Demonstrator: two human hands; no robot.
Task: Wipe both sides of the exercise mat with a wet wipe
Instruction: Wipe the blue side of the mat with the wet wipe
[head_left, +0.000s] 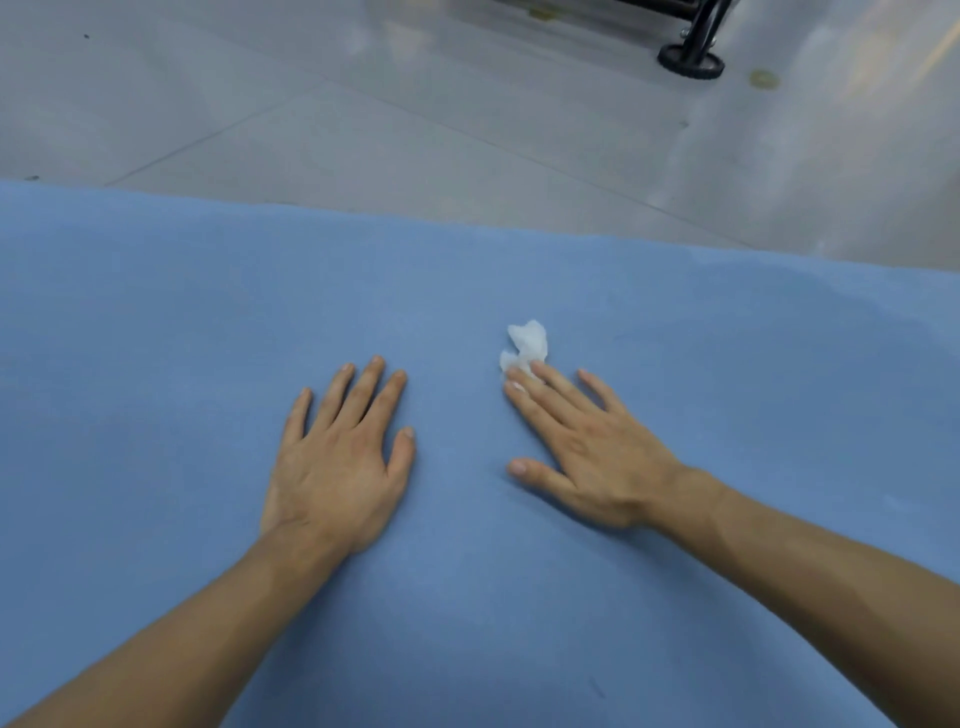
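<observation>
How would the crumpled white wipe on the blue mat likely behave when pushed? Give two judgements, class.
Probably floppy and light: the wipe lies bunched in soft folds. It would likely drag, not roll, since the right hand presses it with straight fingers against the mat.

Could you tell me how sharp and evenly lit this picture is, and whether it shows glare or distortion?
Head view: soft, even light, only faint shadows under the left hand and right hand; blurred overall, the wet wipe smeared at its edges; pale glare on the floor upper right; the exercise mat bows along its far edge.
</observation>
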